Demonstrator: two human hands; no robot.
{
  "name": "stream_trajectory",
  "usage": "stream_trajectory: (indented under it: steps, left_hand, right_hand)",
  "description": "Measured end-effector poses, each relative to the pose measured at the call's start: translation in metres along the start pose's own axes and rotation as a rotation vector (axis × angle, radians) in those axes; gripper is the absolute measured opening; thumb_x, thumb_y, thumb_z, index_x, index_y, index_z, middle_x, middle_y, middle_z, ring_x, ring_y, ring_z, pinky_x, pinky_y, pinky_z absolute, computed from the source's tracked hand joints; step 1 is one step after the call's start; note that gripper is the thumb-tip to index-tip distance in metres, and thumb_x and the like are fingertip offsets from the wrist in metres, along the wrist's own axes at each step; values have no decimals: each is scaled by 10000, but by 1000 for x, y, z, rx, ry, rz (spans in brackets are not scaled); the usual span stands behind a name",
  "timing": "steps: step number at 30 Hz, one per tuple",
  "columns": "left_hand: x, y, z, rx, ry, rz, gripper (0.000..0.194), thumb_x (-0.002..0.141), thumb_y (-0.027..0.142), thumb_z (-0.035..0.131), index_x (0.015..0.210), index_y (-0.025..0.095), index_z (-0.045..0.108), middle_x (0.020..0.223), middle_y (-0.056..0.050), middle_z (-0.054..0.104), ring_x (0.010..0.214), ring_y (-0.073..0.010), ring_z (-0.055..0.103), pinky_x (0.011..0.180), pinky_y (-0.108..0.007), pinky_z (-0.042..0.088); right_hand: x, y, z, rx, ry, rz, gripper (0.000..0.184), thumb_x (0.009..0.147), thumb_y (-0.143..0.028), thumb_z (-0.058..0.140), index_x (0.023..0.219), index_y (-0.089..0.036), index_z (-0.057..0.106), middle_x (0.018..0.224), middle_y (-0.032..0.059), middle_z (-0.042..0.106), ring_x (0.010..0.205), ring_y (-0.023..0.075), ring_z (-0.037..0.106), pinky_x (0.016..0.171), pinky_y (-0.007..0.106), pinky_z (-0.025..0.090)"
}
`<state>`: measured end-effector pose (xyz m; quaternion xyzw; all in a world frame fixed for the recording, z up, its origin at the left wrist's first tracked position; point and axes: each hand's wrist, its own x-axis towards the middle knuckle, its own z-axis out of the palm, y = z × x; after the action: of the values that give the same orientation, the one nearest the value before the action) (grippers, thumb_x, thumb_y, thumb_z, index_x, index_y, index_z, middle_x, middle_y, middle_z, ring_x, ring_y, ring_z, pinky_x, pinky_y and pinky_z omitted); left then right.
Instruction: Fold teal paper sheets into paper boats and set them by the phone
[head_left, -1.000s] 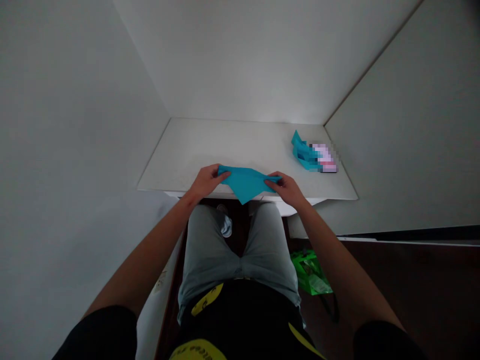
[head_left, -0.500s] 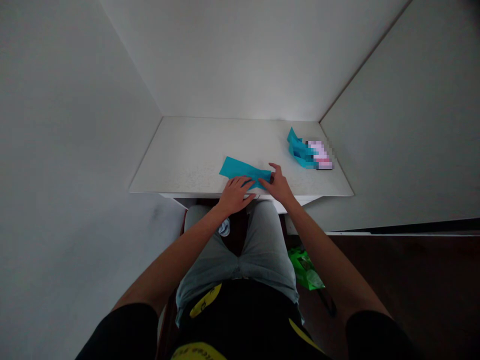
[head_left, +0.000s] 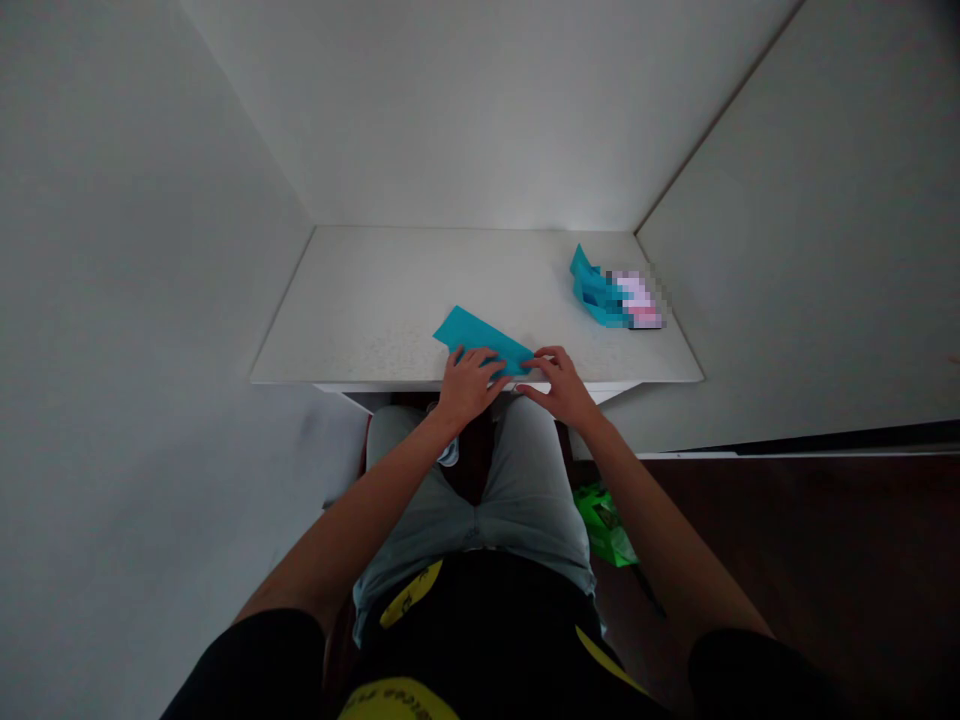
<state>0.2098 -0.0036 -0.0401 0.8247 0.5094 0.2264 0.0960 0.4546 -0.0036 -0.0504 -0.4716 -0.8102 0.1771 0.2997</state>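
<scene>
A folded sheet of blue paper [head_left: 484,336] lies at a slant near the front edge of the white table [head_left: 360,290]. My left hand [head_left: 469,384] rests on its lower left part, fingers spread and flat. At the paper's right end is my right hand [head_left: 559,383], its fingertips touching the corner, thumb apart from the fingers. Farther right on the table sits a folded blue paper piece [head_left: 592,295], partly over a pixelated pink and white item [head_left: 639,298] that looks like a phone.
Grey-white walls [head_left: 480,110] close in the table at the back and left, with a pale panel [head_left: 810,230] on the right. Below the table are my legs [head_left: 532,480]. A green bag [head_left: 606,525] stands on the dark floor to the right.
The blue paper now slants more steeply, its right end lower. My right hand has shifted down and slightly right, from pinching the paper's edge to fingertips on its corner.
</scene>
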Motion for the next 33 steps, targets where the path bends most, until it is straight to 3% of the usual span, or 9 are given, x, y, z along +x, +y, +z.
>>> stream_trajectory:
  steps: [4,10,14,19,24,27,30,33]
  left_hand:
    - [6,3,-3,-39,7,-50,237,1084,408,643,1206,300,816,1376,-66,767,1322,-305,665,1268,-578,374]
    - [13,11,-5,3,11,-88,295,1067,419,659,1253,231,790,1249,-120,787,1187,-330,692,1186,-543,454]
    - [4,11,-3,48,-30,9,325,1123,353,533,1336,269,764,1413,-92,745,1372,-340,635,1280,-608,367]
    - [-7,16,2,105,-51,63,429,1097,416,567,1498,306,671,1613,-106,614,1541,-374,509,1313,-672,320]
    - [-6,28,3,119,-104,28,577,1019,350,660,1581,246,587,1699,-133,515,1572,-394,466,1270,-621,399]
    - [-8,14,-3,84,-108,34,666,993,445,720,1602,225,563,1695,-154,515,1570,-386,474,1262,-567,422]
    - [-16,-21,-17,76,-91,46,754,968,503,765,1620,197,542,1706,-169,499,1611,-383,428,1313,-565,366]
    - [-32,-58,-30,47,-85,89,597,1041,381,678,1608,232,563,1693,-125,529,1592,-312,478,1344,-530,340]
  right_hand:
    - [7,-1,7,-69,50,72,310,1039,-491,688,1196,-235,768,1351,166,558,1174,325,610,1087,529,548]
    - [19,1,19,-94,97,158,205,1039,-388,654,1085,-219,761,1158,138,610,1139,322,629,1078,517,539]
    - [25,2,21,-136,134,189,201,1033,-361,641,1074,-202,757,1142,152,620,1112,333,628,1044,517,543]
    - [22,-13,20,-229,185,148,272,1091,-341,529,1143,-200,756,1230,184,669,1133,346,622,1022,515,523]
    - [1,-32,23,-255,74,106,413,1154,-328,400,1434,-227,686,1441,150,715,1318,324,627,1088,507,469]
    - [-9,-30,20,-277,37,83,448,1153,-363,428,1524,-223,637,1524,151,679,1401,321,606,1144,515,432]
    - [-14,-21,12,-299,29,55,461,1138,-445,506,1507,-206,645,1545,153,666,1444,325,589,1164,502,414]
    - [-16,-11,6,-306,18,31,483,1114,-481,561,1499,-201,644,1549,154,664,1443,335,592,1162,503,413]
